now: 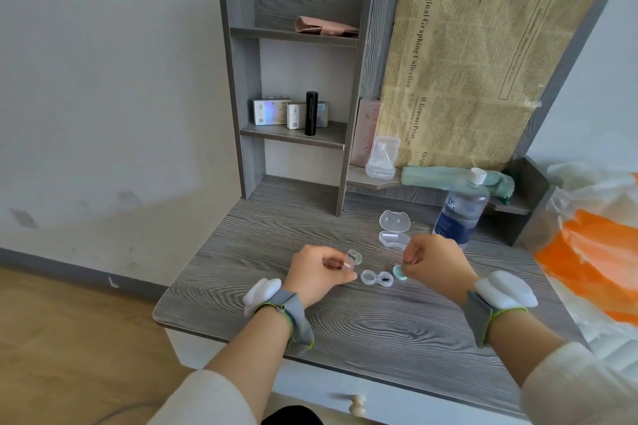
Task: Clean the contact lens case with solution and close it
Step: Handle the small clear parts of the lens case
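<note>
The open case (377, 279) lies mid-tabletop between both hands. The left hand (319, 272) pinches a clear piece (350, 260). The right hand (433, 260) curls over a green cap (399, 272), its hold unclear. A bottle (462, 210) stands right-rear.

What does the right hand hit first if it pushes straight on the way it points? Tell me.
The right hand points left and slightly down: first the green cap at its fingertips, perhaps already touched, then the open lens case. Depth is unclear.
</note>
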Available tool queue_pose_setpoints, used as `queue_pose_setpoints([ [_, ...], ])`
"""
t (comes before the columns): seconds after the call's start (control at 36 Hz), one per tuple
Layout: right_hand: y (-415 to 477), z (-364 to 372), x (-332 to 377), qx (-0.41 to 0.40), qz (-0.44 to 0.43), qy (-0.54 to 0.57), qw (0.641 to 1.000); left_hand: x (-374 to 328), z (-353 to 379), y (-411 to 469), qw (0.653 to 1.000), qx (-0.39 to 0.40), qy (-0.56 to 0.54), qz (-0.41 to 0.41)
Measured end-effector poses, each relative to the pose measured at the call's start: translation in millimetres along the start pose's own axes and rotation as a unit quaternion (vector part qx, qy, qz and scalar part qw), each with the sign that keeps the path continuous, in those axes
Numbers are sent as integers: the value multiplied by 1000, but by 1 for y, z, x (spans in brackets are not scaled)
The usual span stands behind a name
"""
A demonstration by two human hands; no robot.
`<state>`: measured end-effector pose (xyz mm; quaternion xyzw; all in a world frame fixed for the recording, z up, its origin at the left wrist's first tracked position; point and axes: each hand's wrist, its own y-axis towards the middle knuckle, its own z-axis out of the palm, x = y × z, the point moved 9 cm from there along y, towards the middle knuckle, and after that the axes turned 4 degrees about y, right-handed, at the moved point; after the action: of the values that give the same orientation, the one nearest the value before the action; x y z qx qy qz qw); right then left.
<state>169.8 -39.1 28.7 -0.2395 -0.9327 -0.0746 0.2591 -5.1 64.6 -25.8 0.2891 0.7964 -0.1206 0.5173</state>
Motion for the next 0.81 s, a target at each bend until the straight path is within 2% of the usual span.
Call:
queue_pose_setpoints([
  [0.19,-1,7,-2,9,-8,-20,1000,0,1,0,1000,1,5,2],
  [0.33,2,10,-6,12,-10,6,1000,2,1,1,1000,4,7,1],
  [0.47,8,-3,-15,-43,-1,33,999,4,1,0,1000,2,-6,-11],
  [0.56,9,-9,-23,-60,16,3,998,4,1,0,1000,2,-12,-13],
  [0.81,2,0,-41,-16,57,-63,996,6,2,1,1000,3,-17,-12],
])
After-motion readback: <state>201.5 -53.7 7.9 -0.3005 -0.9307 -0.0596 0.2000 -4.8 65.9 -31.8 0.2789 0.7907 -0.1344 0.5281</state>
